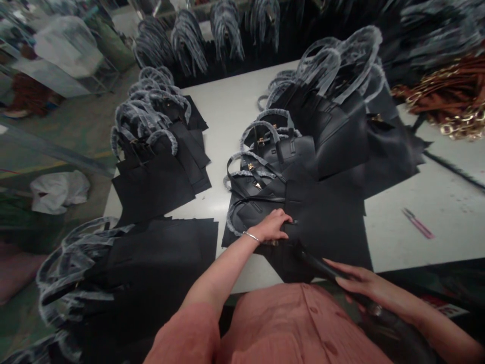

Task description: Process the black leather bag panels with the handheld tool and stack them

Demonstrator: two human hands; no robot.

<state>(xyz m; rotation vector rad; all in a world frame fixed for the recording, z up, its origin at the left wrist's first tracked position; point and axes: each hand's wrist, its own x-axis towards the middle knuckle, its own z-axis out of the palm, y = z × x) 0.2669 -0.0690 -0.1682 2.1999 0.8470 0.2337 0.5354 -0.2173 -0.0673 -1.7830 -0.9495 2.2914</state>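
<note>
My left hand [272, 226], with a bracelet at its wrist, rests on a black leather bag panel [329, 217]. Its thumb and fingers are apart, their tips on the leather near a small slot. Just beyond lie flat black bags with plastic-wrapped handles [261, 125] and gold-coloured hardware [250, 167]. At the table's front edge, my right hand [358, 283] is closed around a long black rounded handle-like piece [322, 263]. Its far end reaches the panel beside my left hand; what it belongs to is too dark to make out.
Stacks of black bag panels with wrapped handles [153, 187] line the left of the white table [217, 111]. More bags [337, 126] are piled at the back right. Pink-handled snips [419, 223] lie on the right. Brown straps with gold-coloured chain [450, 96] sit at the far right.
</note>
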